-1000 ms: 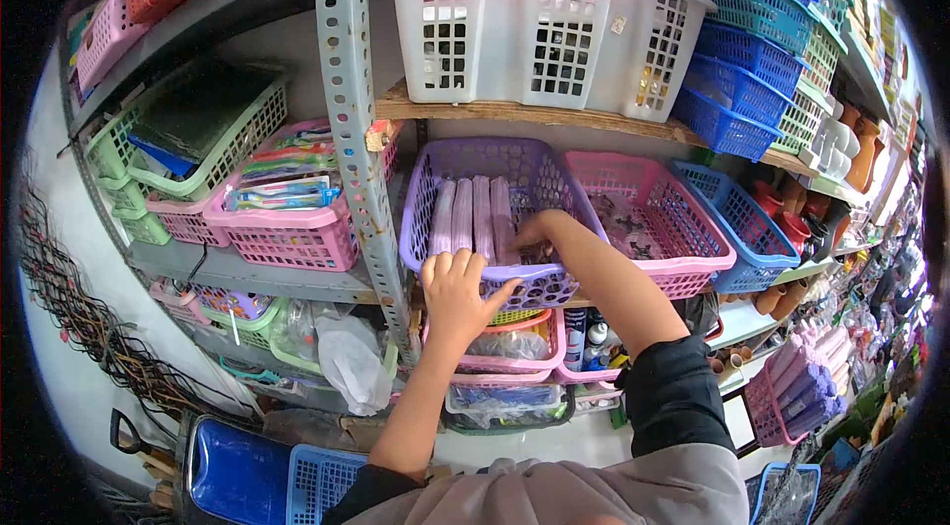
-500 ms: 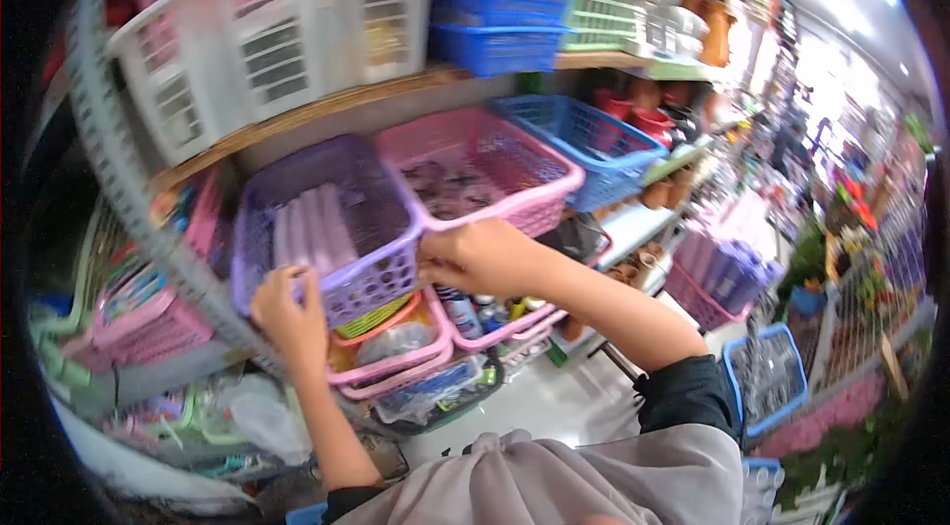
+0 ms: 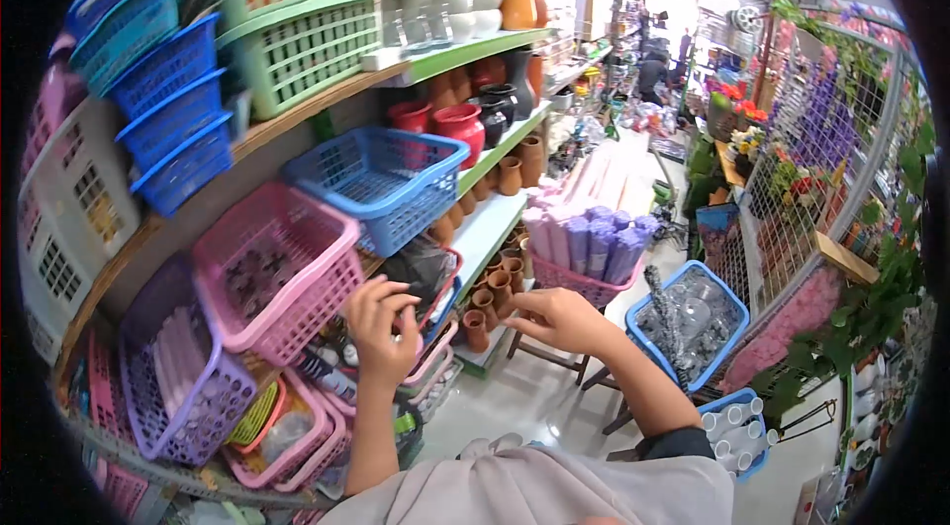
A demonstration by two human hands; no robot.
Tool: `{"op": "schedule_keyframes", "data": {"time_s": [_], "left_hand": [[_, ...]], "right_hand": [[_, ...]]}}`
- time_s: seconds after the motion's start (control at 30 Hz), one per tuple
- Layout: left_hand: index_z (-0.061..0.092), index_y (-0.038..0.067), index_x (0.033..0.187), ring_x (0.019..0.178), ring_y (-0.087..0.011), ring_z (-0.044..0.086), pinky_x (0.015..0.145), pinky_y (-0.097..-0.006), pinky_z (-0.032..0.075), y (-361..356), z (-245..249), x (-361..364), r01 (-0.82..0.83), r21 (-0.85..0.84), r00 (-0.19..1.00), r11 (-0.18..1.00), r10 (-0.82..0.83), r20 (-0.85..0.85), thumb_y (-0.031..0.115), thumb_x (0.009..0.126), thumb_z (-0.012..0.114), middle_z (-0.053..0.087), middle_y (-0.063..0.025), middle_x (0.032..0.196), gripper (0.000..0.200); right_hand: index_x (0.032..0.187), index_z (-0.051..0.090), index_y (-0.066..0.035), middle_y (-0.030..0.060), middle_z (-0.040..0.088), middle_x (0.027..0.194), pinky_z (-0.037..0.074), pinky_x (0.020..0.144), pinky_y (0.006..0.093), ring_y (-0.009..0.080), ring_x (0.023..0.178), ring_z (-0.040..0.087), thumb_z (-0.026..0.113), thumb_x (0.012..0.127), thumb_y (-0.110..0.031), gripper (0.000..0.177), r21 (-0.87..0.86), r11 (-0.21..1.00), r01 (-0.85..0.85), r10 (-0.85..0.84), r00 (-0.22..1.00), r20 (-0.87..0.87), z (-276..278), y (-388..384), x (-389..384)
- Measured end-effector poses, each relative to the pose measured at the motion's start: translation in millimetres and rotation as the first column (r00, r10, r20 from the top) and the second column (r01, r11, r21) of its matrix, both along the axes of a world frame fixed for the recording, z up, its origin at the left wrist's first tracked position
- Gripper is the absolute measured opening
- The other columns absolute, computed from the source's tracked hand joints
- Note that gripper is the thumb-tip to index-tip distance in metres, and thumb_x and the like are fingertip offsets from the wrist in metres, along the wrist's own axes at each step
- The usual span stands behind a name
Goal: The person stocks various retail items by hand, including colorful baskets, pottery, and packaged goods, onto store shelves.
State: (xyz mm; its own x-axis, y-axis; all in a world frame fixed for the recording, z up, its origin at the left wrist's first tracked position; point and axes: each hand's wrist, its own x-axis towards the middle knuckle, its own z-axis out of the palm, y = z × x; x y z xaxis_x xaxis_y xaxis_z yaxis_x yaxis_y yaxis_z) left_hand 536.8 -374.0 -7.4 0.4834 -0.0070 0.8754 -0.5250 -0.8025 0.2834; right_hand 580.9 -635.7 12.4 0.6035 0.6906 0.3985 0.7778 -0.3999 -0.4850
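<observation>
My left hand (image 3: 383, 327) is raised in front of the shelf, fingers apart and slightly curled, nothing in it. It is nearest to the pink basket (image 3: 334, 292), without gripping it. Further right, my right hand (image 3: 556, 319) hangs in the air with bent fingers; its thumb and fingertips are near each other, and nothing shows between them. Left of the pink basket sits the purple basket (image 3: 203, 416) with pale lilac rolls (image 3: 176, 357) inside. A blue basket (image 3: 401, 208) stands on the shelf beyond.
Small brown clay pots (image 3: 478, 327) line the lower shelf. A pink basket of wrapped purple rolls (image 3: 594, 280) stands in the aisle. At the right are a blue basket of dark wrapped items (image 3: 683, 322) and a wire mesh (image 3: 792, 169). Green crates (image 3: 307, 55) sit above.
The view has swung right toward the aisle. Both hands have moved off the purple basket, which now stands further left in the view.
</observation>
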Motion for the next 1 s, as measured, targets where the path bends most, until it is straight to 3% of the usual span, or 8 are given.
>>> {"op": "schedule_keyframes", "data": {"time_s": [0.1,0.2,0.27,0.37,0.4,0.6,0.8,1.0], "left_hand": [[0.062,0.010,0.087,0.106,-0.0292,0.054,0.094,-0.0431,0.036,-47,-11,41,0.136,0.016,0.988,0.991,-0.134,-0.074,0.006,0.077,0.060,0.061,-0.0061,0.098,0.011],[0.062,0.007,0.088,0.101,-0.0280,0.054,0.092,-0.0403,0.038,-92,-27,80,0.261,-0.081,0.947,0.962,-0.271,-0.171,0.006,0.079,0.059,0.061,-0.0071,0.097,0.009],[0.062,0.006,0.088,0.097,-0.0282,0.055,0.090,-0.0396,0.039,-122,-33,100,0.340,-0.111,0.910,0.934,-0.357,-0.209,0.007,0.081,0.060,0.062,-0.0086,0.096,0.008],[0.062,0.005,0.089,0.097,-0.0285,0.055,0.090,-0.0402,0.040,-165,-37,121,0.382,-0.151,0.875,0.911,-0.410,-0.258,0.007,0.081,0.060,0.062,-0.0090,0.097,0.008],[0.062,0.005,0.089,0.098,-0.0287,0.055,0.090,-0.0402,0.040,-178,-40,129,0.418,-0.190,0.843,0.888,-0.457,-0.282,0.007,0.082,0.060,0.062,-0.0091,0.097,0.008],[0.062,0.005,0.092,0.098,-0.0287,0.055,0.090,-0.0393,0.041,-213,-53,178,0.486,-0.181,0.791,0.855,-0.518,-0.325,0.008,0.082,0.059,0.061,-0.0093,0.097,0.010],[0.062,0.005,0.092,0.096,-0.0291,0.056,0.089,-0.0384,0.041,-215,-52,245,0.458,-0.211,0.793,0.864,-0.504,-0.343,0.008,0.083,0.059,0.061,-0.0105,0.098,0.010],[0.063,0.005,0.095,0.098,-0.0307,0.058,0.089,-0.0388,0.043,-218,-38,327,0.505,-0.164,0.786,0.847,-0.530,-0.319,0.010,0.082,0.060,0.063,-0.0113,0.099,0.014]], "right_hand": [[0.096,0.064,-0.005,0.0154,0.065,0.082,0.049,0.068,0.0390,0.0314,0.076,0.063,0.058,0.089,-0.025,0.022,0.021,0.979,0.202,-0.194,0.958,-0.210,-17,-53,12],[0.097,0.064,-0.004,0.0156,0.065,0.081,0.049,0.067,0.0372,0.0295,0.075,0.063,0.060,0.088,-0.023,0.021,0.074,0.949,0.307,-0.282,0.929,-0.240,-32,-96,23],[0.098,0.064,-0.003,0.0143,0.065,0.080,0.048,0.065,0.0336,0.0251,0.071,0.062,0.062,0.087,-0.023,0.022,0.108,0.927,0.360,-0.312,0.896,-0.317,-41,-121,30],[0.103,0.064,-0.001,0.0066,0.063,0.075,0.047,0.064,0.0264,0.0109,0.069,0.058,0.059,0.090,-0.015,0.019,0.132,0.898,0.420,-0.338,0.849,-0.405,-50,-154,42],[0.099,0.064,-0.002,0.0102,0.063,0.073,0.046,0.061,0.0304,0.0161,0.063,0.056,0.062,0.088,-0.023,0.024,0.181,0.882,0.435,-0.347,0.859,-0.376,-50,-162,45],[0.096,0.065,-0.001,0.0095,0.062,0.070,0.045,0.058,0.0281,0.0146,0.059,0.055,0.061,0.088,-0.019,0.020,0.144,0.833,0.534,-0.442,0.799,-0.409,-49,-204,73],[0.090,0.065,0.002,0.0099,0.061,0.066,0.042,0.054,0.0278,0.0119,0.056,0.051,0.063,0.087,-0.016,0.018,0.293,0.649,0.702,-0.592,0.709,-0.384,-48,-219,125],[0.086,0.066,0.002,0.0130,0.063,0.067,0.045,0.056,0.0308,0.0178,0.059,0.059,0.060,0.088,-0.025,0.027,0.229,0.644,0.730,-0.682,0.683,-0.260,-19,-228,209]]}}
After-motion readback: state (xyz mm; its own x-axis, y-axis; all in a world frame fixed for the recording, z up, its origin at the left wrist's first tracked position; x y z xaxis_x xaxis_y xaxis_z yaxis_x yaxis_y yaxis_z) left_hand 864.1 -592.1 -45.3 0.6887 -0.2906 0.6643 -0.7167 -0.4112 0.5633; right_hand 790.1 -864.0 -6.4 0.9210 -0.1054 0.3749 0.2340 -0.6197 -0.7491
